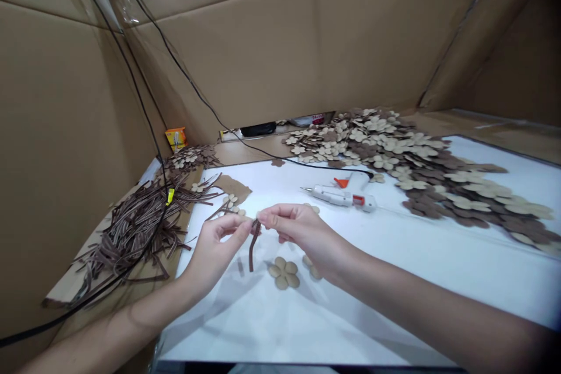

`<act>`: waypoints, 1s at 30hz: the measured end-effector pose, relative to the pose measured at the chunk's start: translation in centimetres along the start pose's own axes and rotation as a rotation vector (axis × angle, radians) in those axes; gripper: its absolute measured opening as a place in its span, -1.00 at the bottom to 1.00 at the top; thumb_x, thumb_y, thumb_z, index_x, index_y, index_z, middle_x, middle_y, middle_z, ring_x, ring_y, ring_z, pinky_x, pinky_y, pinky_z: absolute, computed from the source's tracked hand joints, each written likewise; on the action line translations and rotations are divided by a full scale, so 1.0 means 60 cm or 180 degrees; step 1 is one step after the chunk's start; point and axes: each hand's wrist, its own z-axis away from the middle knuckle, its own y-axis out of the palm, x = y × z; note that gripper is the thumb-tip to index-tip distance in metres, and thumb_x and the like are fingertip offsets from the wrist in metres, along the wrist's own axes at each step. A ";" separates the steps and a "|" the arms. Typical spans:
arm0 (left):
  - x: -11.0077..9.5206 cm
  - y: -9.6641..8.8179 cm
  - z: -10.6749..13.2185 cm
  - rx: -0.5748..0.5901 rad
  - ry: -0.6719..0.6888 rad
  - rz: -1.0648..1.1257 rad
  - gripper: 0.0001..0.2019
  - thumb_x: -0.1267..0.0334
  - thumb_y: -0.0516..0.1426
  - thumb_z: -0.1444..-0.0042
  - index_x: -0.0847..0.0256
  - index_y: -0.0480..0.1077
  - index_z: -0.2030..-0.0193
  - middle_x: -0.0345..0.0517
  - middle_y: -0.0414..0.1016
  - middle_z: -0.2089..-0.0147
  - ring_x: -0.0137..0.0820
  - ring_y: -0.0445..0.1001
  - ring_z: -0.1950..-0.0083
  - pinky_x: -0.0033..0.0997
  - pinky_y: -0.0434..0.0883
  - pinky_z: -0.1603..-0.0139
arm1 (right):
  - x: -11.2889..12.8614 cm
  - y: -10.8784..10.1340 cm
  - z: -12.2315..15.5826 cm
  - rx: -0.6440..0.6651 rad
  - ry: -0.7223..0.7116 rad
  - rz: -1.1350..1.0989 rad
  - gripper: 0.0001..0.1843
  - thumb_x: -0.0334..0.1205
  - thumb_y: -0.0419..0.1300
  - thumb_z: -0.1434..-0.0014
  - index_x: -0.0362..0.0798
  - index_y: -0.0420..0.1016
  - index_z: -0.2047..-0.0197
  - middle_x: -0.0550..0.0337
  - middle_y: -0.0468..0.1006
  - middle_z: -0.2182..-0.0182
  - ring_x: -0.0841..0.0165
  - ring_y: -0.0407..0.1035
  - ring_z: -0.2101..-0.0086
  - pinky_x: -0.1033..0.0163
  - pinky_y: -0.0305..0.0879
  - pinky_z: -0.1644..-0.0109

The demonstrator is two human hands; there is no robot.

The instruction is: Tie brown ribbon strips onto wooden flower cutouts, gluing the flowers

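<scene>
A thin brown strip [251,250] with pale stitching hangs down between my hands over the white board. My left hand [225,236] pinches its top end between thumb and fingers. From the other side, my right hand [294,223] closes its thumb and fingertips on the same end, so the two hands nearly touch. Below them a beige five-petal flower piece [284,273] lies flat on the board. Another beige flower [312,267] is partly hidden under my right wrist. A white glue gun [344,196] with an orange trigger rests on its side beyond my right hand.
Many brown strips [135,228] are heaped at the left. A large pile of beige and brown flower pieces [394,152] spreads across the back right. A black cable [184,73] crosses from the cardboard wall to the glue gun. A yellow-orange box [176,138] stands at the back left.
</scene>
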 end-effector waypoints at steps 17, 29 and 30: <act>0.008 0.010 0.016 0.0296 -0.0646 0.0468 -0.74 0.12 0.21 0.04 0.31 0.41 0.52 -0.16 0.42 0.53 -0.48 0.37 0.45 -0.52 0.30 0.39 | -0.021 -0.012 0.039 0.0115 -0.0367 0.1227 -0.72 0.01 0.07 -0.13 -0.01 0.42 0.25 0.18 0.46 0.35 0.34 0.30 0.37 0.25 0.18 0.34; 0.037 0.034 0.025 0.0630 -0.1611 0.0155 -0.86 0.29 0.16 0.07 0.32 0.41 0.54 -0.23 0.39 0.62 -0.56 0.26 0.59 -0.57 0.19 0.54 | -0.051 -0.069 0.063 0.0253 -0.1559 0.3379 -0.82 -0.32 0.11 -0.12 0.04 0.41 0.17 0.10 0.38 0.16 0.24 0.22 0.09 0.12 0.21 0.04; 0.033 0.036 0.025 0.0618 -0.1579 0.0167 -0.87 0.30 0.16 0.06 0.32 0.42 0.53 -0.22 0.40 0.61 -0.55 0.27 0.58 -0.57 0.21 0.52 | -0.046 -0.064 0.061 0.0217 -0.1499 0.3245 -0.85 -0.31 0.10 -0.13 0.03 0.42 0.20 0.12 0.40 0.20 0.26 0.24 0.13 0.14 0.22 0.08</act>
